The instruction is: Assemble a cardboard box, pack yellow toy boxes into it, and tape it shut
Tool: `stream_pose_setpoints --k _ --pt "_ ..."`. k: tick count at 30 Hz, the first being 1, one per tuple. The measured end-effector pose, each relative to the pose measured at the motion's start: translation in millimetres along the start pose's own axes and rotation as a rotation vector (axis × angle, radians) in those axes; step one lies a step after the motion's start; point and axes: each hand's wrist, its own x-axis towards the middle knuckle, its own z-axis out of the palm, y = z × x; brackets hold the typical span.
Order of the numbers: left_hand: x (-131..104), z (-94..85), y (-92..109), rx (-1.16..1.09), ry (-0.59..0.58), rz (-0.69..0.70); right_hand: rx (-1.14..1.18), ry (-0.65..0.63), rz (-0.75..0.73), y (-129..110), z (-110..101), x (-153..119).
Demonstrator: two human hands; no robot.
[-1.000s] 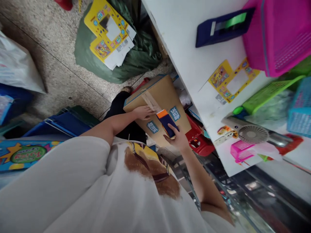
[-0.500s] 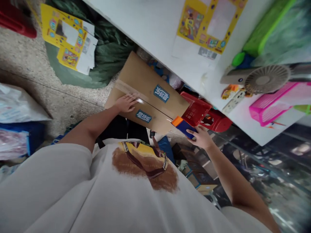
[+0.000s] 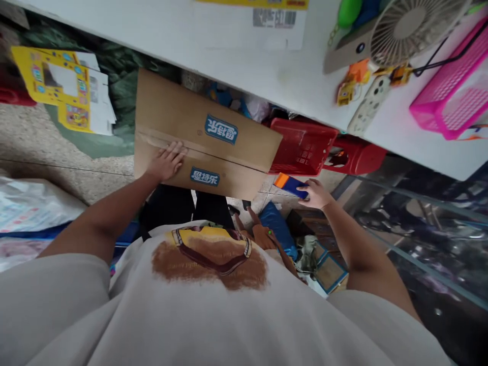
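A closed cardboard box (image 3: pixel 175 109) with blue labels lies before me, its two flaps meeting along a seam. Clear tape (image 3: pixel 150 140) shows over the left part of that seam. My left hand (image 3: pixel 166 161) rests flat on the box near the tape, fingers stretched out. Off the box's right end, my right hand (image 3: pixel 315 194) grips a blue block-like tool with an orange end, seemingly a tape dispenser (image 3: pixel 290 185). The tool is apart from the box; its underside is hidden.
The white table (image 3: pixel 160 38) overhangs beyond the box, with a fan (image 3: pixel 404 30) and a pink basket (image 3: pixel 442 96) on it. Red baskets (image 3: pixel 305 145) stand under its edge. Flattened yellow packaging (image 3: pixel 72 86) lies at left on green cloth. A person's legs (image 3: pixel 253 218) show below.
My view has turned, so the box appears further left and more level. My right hand with the tape dispenser has moved outward from the box's right end. My left hand stays on the box.
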Motion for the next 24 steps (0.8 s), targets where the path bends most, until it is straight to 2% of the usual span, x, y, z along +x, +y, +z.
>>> stream_pose_setpoints --k 3,7,11,14,16,19,21,24 --pt "-1 -0.4 4 0.004 0.023 -0.025 -0.007 -0.015 -0.001 20 13 2" --pt "-6 1.3 8 0.04 0.018 -0.069 -0.032 0.007 -0.018 40 31 24" --pt "-20 0.5 -4 0.059 -0.02 -0.083 0.026 0.05 -0.037 50 54 47" --pt "-32 -7.2 -18 0.087 -0.045 -0.046 0.089 0.081 -0.044 53 70 50" --pt "-37 -15.0 -19 0.127 -0.058 -0.024 0.133 0.095 -0.04 54 76 49" --pt "-34 -22.9 2 0.229 -0.08 -0.022 0.162 0.092 -0.05 51 75 46" --pt "-22 -21.1 30 0.291 -0.112 0.008 0.14 0.099 -0.065 47 70 45" --pt "16 -7.9 82 0.335 -0.089 0.057 0.08 0.145 -0.059 38 63 42"
